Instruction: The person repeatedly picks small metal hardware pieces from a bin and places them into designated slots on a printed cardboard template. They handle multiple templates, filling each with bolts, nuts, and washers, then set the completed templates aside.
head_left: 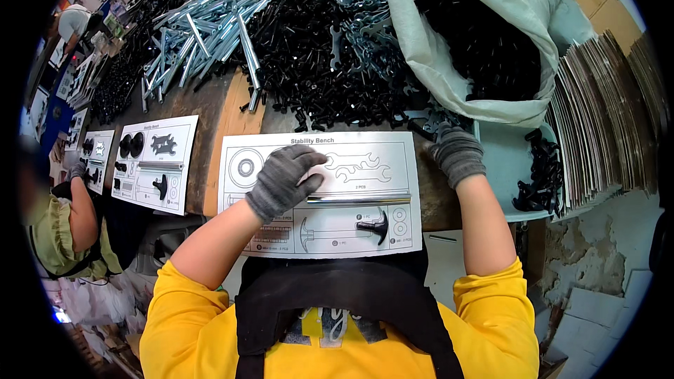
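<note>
My left hand (284,179), in a grey glove, hovers over or rests on a white printed sheet (232,200) with outlines of parts, fingers and thumb apart and nothing in them. On that sheet lie a shiny metal tube (358,198) and a black T-shaped handle (378,226). Beyond the sheet's right edge, my gloved right hand (458,154) has its fingers bent at the pile's near edge. Flat open-end wrenches (419,115) and dark small parts lie by its fingertips; what it grips, if anything, I cannot make out.
Black bolts (295,56), metal tubes (189,42) and wrenches (365,31) are heaped at the back. Right of them stand a white sack (484,109) of black parts, a pale green tray (495,161) and stacked cardboard (590,112). At left, a person works beside another filled sheet (151,196).
</note>
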Available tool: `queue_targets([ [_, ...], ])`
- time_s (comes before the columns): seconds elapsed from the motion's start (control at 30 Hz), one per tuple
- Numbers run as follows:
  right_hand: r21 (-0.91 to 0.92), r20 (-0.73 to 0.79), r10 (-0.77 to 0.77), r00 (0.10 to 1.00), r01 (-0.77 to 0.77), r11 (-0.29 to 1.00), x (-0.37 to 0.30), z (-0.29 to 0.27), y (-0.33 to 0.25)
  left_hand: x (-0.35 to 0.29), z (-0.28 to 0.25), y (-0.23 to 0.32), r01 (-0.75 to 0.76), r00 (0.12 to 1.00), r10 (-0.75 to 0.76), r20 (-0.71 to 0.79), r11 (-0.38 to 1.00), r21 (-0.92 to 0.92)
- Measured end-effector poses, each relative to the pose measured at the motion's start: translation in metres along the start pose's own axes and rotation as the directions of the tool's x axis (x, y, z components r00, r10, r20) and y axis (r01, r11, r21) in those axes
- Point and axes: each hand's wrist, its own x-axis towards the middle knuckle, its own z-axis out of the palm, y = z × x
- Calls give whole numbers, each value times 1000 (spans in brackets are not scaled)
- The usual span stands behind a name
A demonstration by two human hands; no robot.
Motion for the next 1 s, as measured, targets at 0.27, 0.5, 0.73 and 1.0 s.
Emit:
queue_targets([
  [0.27,122,-36,12,999,-8,993,12,19,9,118,70,11,-166,980,159,116,985,53],
  [0.5,512,-470,134,872,145,847,-16,71,32,194,126,56,-31,918,-102,383,945,325],
  [0.73,565,-678,63,733,464,683,-62,69,42,214,172,53,252,893,-366,261,888,385],
  [1.0,586,-739,129,662,535,608,-74,59,41,214,126,39,282,854,-413,316,878,387],
])
